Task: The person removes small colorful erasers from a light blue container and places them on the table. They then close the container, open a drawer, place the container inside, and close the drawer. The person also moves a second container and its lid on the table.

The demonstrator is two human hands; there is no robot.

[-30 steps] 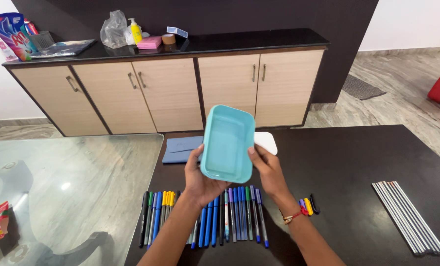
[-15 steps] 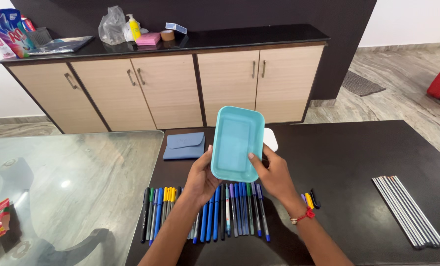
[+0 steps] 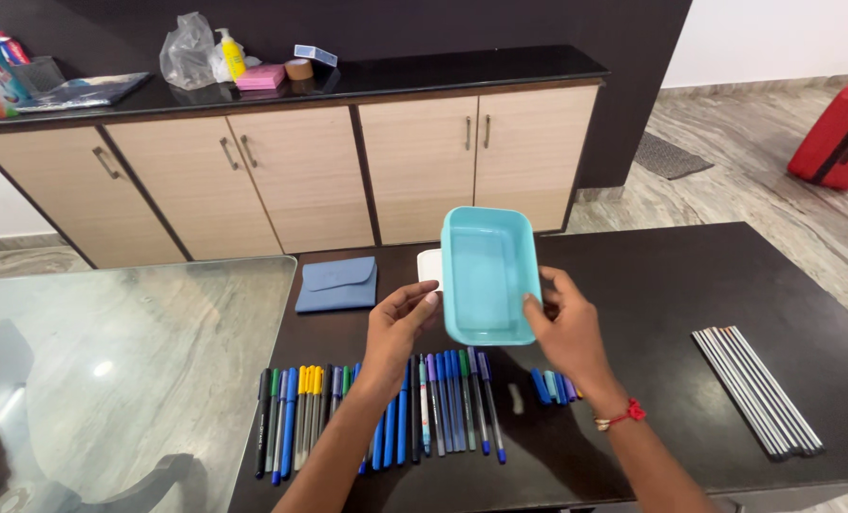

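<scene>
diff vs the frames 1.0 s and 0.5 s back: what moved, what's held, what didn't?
The teal container has come down from mid-air toward the dark table, tilting so its open side faces the camera. Left hand and right hand still grip its sides; nothing was let go. The row of pens, blue pouch and grey sticks have not moved.

One teal tub (image 3: 488, 275), one blue pouch (image 3: 337, 284)
</scene>
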